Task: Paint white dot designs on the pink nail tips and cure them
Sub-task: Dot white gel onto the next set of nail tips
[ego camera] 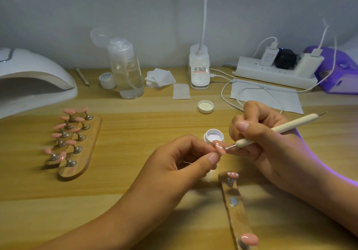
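My left hand [180, 158] pinches a pink nail tip [219, 149] on its small stand, held above the table. White dots show on this tip. My right hand [259, 133] grips a cream dotting pen [280, 128], and the pen's metal end touches the tip's right edge. Just behind them sits an open little pot of white gel [214, 135]. A wooden holder strip [237, 211] at the front carries a dotted pink tip [233, 174] and a plain pink tip [249, 239]. Two wooden strips [85, 152] at the left hold several plain pink tips [68, 111].
A white curing lamp [29, 79] stands at the far left. A clear pump bottle [126, 69], a small jar [107, 80], wipes [158, 77] and a lamp base [199, 71] line the back. The pot's lid [205, 106], cables, a power strip [275, 71] and a purple device [339, 71] lie at the right.
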A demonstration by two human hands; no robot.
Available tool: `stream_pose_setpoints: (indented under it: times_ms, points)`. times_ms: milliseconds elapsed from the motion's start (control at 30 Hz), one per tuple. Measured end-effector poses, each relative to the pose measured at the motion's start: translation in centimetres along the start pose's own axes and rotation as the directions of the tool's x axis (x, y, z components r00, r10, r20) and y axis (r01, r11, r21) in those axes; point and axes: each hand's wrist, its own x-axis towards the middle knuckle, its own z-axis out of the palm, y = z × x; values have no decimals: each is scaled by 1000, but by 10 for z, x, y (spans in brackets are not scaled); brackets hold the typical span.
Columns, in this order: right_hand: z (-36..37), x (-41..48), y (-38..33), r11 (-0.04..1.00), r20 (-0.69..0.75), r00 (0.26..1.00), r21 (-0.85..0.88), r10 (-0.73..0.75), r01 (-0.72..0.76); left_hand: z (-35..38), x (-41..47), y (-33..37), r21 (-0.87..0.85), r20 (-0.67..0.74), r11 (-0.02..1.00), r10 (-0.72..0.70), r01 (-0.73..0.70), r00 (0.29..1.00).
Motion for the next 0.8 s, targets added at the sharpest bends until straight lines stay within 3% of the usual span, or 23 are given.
stream_pose_setpoints:
  times_ms: [800]
  points:
    - [1, 0, 0, 1000, 10, 1000, -4, 18, -18, 1, -1, 1, -25, 10, 1000, -3, 4, 1000]
